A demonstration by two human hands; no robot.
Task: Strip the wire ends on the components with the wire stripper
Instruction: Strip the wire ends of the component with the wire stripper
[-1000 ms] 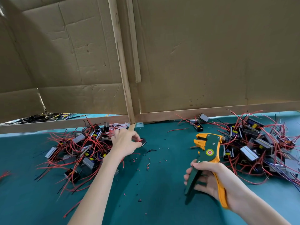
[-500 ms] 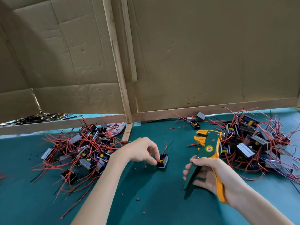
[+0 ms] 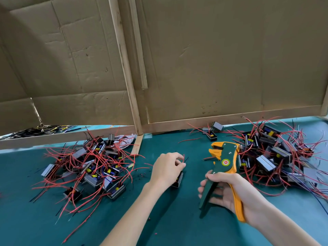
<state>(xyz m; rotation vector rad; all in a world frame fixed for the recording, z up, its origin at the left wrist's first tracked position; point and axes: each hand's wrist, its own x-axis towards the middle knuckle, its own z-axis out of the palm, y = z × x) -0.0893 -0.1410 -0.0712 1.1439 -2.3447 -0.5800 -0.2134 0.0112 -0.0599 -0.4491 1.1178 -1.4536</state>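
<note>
Red wire (image 3: pixel 183 158) is now pinched between the thumb and forefinger of the left hand (image 3: pixel 166 168). The small black component (image 3: pixel 178 181) it belongs to sits under that palm, low over the green mat (image 3: pixel 170 224). A second ago this hand was reaching at the edge of the left pile (image 3: pixel 92 167). It has since brought one piece to the middle, near the wire stripper (image 3: pixel 224 162). The right hand (image 3: pixel 226 191) curls round both handles, which are spread apart with the jaws open. The wire end looks ready to be fed in.
</note>
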